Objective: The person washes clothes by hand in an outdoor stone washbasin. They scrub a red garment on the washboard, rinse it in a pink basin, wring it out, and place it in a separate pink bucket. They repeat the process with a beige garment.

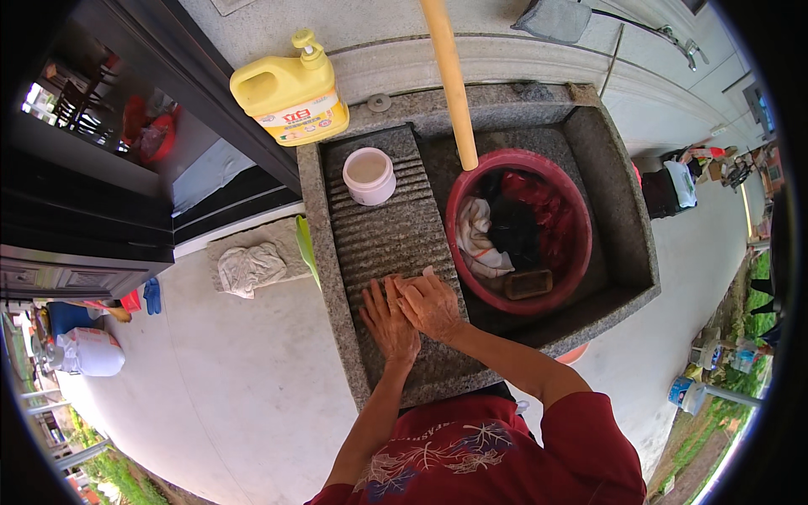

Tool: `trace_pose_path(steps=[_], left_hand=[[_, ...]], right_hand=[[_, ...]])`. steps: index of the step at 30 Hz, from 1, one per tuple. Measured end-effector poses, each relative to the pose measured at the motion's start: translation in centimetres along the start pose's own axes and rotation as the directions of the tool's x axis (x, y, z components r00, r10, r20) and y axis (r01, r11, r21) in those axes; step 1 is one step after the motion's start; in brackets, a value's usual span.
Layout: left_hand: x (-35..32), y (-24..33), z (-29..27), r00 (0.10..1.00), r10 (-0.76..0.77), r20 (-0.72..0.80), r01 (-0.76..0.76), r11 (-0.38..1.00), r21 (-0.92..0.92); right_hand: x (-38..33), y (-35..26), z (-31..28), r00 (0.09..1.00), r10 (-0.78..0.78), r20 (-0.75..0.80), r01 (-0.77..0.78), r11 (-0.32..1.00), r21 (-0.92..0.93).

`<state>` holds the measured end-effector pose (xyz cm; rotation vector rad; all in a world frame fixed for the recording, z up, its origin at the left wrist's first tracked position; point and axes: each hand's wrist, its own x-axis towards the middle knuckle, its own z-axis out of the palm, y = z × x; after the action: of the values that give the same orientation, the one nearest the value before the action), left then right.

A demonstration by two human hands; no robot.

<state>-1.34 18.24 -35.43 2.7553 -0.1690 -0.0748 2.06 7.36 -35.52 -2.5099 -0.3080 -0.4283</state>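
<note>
My left hand (392, 326) lies on the ribbed stone washboard (387, 240) of a grey sink, its fingers stretched forward and slightly apart. Against it, my right hand (431, 308) bends its fingers toward the left fingertips. A small pale bit (428, 271) shows beside the right hand's knuckles; its kind is too small to tell. Farther up the washboard stands a light pink round tub (369, 177). To the right, a red basin (579, 278) sits in the sink and holds a white cloth (476, 240), dark and red fabric, and a brown wooden-looking block (528, 284).
A yellow pump jug (290, 97) stands past the sink's far left corner. A tan pipe or pole (453, 84) reaches down to the basin's far rim. The granite sink edge (644, 295) surrounds the basin. On the left, a rag (251, 268) lies on a stone slab by the doorway.
</note>
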Motion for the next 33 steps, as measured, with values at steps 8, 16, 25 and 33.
trace_pose_path(steps=[8, 16, 25, 33], left_hand=[[0.4, 0.7, 0.8, 0.998, -0.049, 0.045, 0.049, 0.999, -0.005], [0.1, -0.1, 0.2, 0.998, 0.035, 0.044, -0.040, 0.992, 0.118], [0.8, 1.3, 0.5, 0.996, -0.026, 0.089, 0.024, 0.999, 0.031], [0.5, 1.1, -0.7, 0.978, -0.020, 0.207, -0.018, 0.983, 0.181]], right_hand=[[7.0, 3.4, 1.4, 0.978, 0.209, 0.018, -0.191, 0.924, -0.332], [-1.1, 0.2, -1.5, 0.998, 0.050, -0.023, -0.047, 0.989, 0.141], [7.5, 4.5, 0.4, 0.967, 0.249, -0.063, -0.255, 0.956, -0.147], [-2.3, -0.4, -2.5, 0.994, -0.105, 0.002, 0.104, 0.989, 0.108]])
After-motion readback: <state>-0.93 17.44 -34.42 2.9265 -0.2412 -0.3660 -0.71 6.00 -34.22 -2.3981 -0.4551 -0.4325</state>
